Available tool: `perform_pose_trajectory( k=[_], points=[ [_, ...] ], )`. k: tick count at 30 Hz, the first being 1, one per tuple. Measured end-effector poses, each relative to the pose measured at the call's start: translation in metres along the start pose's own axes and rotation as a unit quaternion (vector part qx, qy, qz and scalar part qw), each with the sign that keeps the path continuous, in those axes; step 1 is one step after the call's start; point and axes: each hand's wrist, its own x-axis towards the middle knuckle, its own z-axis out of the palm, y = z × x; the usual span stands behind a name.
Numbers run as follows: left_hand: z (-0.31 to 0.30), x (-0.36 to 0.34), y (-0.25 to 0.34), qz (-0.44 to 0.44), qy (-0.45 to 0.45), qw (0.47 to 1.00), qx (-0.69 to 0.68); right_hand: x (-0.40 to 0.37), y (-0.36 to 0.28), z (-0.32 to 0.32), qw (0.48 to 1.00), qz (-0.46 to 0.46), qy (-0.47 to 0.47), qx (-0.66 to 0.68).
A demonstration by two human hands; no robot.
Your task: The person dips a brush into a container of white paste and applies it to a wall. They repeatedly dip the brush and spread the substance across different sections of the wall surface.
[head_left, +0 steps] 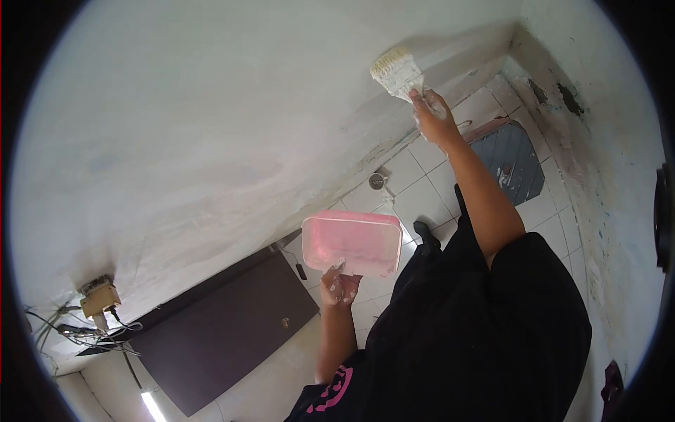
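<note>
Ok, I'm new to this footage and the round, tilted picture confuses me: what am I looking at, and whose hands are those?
There is no machine here. One camera sits on a person's head and looks down along their body; its wide lens rounds and tilts the view. Both hands are that person's own. The right hand grips a brush with its bristles at the pale wall. The left hand holds a pink tub by its edge. Below lies a tiled floor. A dark door and a wired box sit at the left.
</note>
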Motion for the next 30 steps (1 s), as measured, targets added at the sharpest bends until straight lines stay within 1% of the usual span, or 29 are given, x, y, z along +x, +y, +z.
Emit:
perform_pose_trajectory(
  k=[1, 2, 4, 6, 7, 8, 9, 10, 11, 12, 14, 15, 17, 18, 19, 20, 21, 22, 24, 25, 26, 27, 28, 29, 30],
  points=[
    [-0.007, -0.001, -0.002, -0.001, 0.001, 1.000, -0.005, 0.016, 0.028, 0.003, 0.995, 0.027, 0.064, -0.073],
    [-0.017, 0.001, -0.005, -0.010, -0.005, 1.000, 0.000, 0.022, 0.049, 0.001, 0.995, 0.024, 0.064, -0.078],
    [-0.022, 0.005, -0.011, -0.016, -0.021, 1.000, 0.002, 0.034, 0.085, -0.010, 0.985, 0.106, 0.060, -0.120],
    [-0.023, 0.006, -0.015, -0.018, 0.005, 1.000, -0.017, 0.030, 0.124, -0.018, 0.972, 0.093, 0.067, -0.207],
    [-0.028, 0.008, -0.017, -0.018, -0.003, 1.000, -0.019, 0.028, 0.141, -0.015, 0.975, 0.111, 0.085, -0.174],
    [-0.037, 0.011, -0.020, -0.023, -0.030, 0.999, -0.005, 0.023, 0.149, -0.012, 0.976, 0.126, 0.102, -0.142],
    [-0.048, 0.013, -0.024, -0.028, -0.055, 0.998, 0.007, 0.014, 0.148, -0.009, 0.976, 0.118, 0.107, -0.147],
    [-0.060, 0.015, -0.030, -0.027, -0.063, 0.998, 0.001, 0.002, 0.145, -0.002, 0.979, 0.125, 0.080, -0.138],
    [-0.073, 0.020, -0.033, -0.038, -0.050, 0.998, -0.002, -0.007, 0.141, 0.009, 0.982, 0.131, 0.052, -0.129],
    [-0.082, 0.022, -0.035, -0.050, -0.041, 0.998, -0.004, -0.023, 0.129, 0.017, 0.982, 0.123, 0.059, -0.133],
    [-0.084, 0.023, -0.033, -0.046, -0.052, 0.998, -0.008, -0.044, 0.097, 0.037, 0.977, 0.174, -0.025, -0.120],
    [-0.086, 0.019, -0.033, -0.047, -0.045, 0.998, -0.008, -0.040, 0.093, 0.050, 0.980, 0.173, -0.008, -0.097],
    [-0.095, 0.014, -0.030, -0.035, -0.048, 0.998, -0.009, -0.033, 0.066, 0.076, 0.989, 0.092, 0.027, -0.116],
    [-0.088, 0.022, -0.035, -0.017, -0.047, 0.999, 0.001, -0.034, 0.030, 0.083, 0.996, 0.054, 0.018, -0.065],
    [-0.095, 0.019, -0.032, -0.018, -0.053, 0.998, 0.001, -0.052, -0.003, 0.095, 1.000, 0.021, 0.016, -0.015],
    [-0.100, 0.016, -0.029, -0.021, -0.050, 0.998, -0.006, -0.062, -0.023, 0.100, 1.000, 0.020, 0.009, 0.009],
    [-0.104, 0.014, -0.027, -0.013, -0.044, 0.999, 0.000, -0.069, -0.030, 0.105, 0.999, 0.017, 0.003, 0.034],
    [-0.110, 0.012, -0.026, -0.005, -0.040, 0.999, 0.007, -0.073, -0.023, 0.108, 0.999, 0.017, 0.005, 0.030],
    [-0.124, 0.011, -0.024, -0.011, -0.048, 0.999, 0.000, -0.075, -0.011, 0.108, 0.984, -0.049, -0.054, 0.160],
    [-0.108, 0.031, -0.031, -0.022, -0.046, 0.999, 0.003, -0.041, -0.001, 0.090, 0.988, -0.063, -0.024, 0.135],
    [-0.115, 0.031, -0.033, -0.022, -0.048, 0.999, 0.001, -0.027, 0.017, 0.089, 0.989, -0.064, -0.023, 0.133],
    [-0.123, 0.032, -0.035, -0.035, -0.048, 0.998, -0.003, -0.007, 0.039, 0.085, 0.999, 0.012, -0.001, 0.036],
    [-0.138, 0.029, -0.030, -0.047, -0.049, 0.998, -0.006, 0.007, 0.063, 0.088, 0.994, 0.085, 0.024, -0.061],
    [-0.140, 0.026, -0.027, -0.046, -0.057, 0.997, -0.004, 0.027, 0.096, 0.082, 0.995, 0.080, 0.028, -0.059],
    [-0.140, 0.022, -0.023, -0.052, -0.052, 0.997, -0.016, 0.049, 0.130, 0.074, 0.984, 0.065, 0.071, -0.149]
  ],
)
